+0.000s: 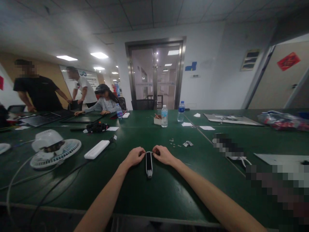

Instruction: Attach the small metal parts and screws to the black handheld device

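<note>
The left hand and right hand each close their grip on the end of a slim black-and-silver device on the green worktop, small metal rings just beyond it.

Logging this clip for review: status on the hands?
Left hand, right hand at top end of slim black-and-silver handheld device. Small metal rings lie beyond, apart. Nothing over the device.

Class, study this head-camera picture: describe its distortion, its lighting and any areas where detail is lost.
In the head view, wide-angle distortion bows the edge of the table; ceiling lights leave a soft sheen on the green surface; pixelated blocks hide detail at lower right.
</note>
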A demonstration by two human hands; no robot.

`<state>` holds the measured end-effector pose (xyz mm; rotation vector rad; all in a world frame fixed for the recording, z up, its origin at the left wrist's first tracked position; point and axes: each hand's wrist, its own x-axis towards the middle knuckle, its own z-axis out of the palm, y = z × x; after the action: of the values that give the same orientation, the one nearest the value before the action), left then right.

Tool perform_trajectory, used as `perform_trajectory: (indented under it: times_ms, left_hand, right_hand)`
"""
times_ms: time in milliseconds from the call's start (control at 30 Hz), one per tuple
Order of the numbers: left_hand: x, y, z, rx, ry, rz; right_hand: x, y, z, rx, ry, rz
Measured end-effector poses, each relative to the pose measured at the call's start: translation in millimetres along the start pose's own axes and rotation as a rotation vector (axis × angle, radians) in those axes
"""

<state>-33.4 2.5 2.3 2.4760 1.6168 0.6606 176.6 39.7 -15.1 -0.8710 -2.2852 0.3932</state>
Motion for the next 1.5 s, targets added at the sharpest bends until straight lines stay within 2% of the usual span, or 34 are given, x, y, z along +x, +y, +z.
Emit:
perform_trajectory:
  times_ms: [533, 967, 1233, 1500]
  left_hand:
    - [-3, 7, -6.8, -0.028, -0.024, -0.034]
    - [-6, 11, -6.2, 0.005, -0.006, -0.07]
    - [-9, 11, -4.9, 0.01, 0.016, -0.095]
    - [-10, 6, -1.5, -0.021, 0.032, -0.104]
  right_hand:
    - [1, -3, -2, -0.028, -0.048, 0.016]
    - [1, 1, 2, -0.05, -0.013, -0.015]
    - [0, 3, 5, 0.006, 0.019, 0.043]
    - [0, 5, 5, 0.02, 0.004, 0.034]
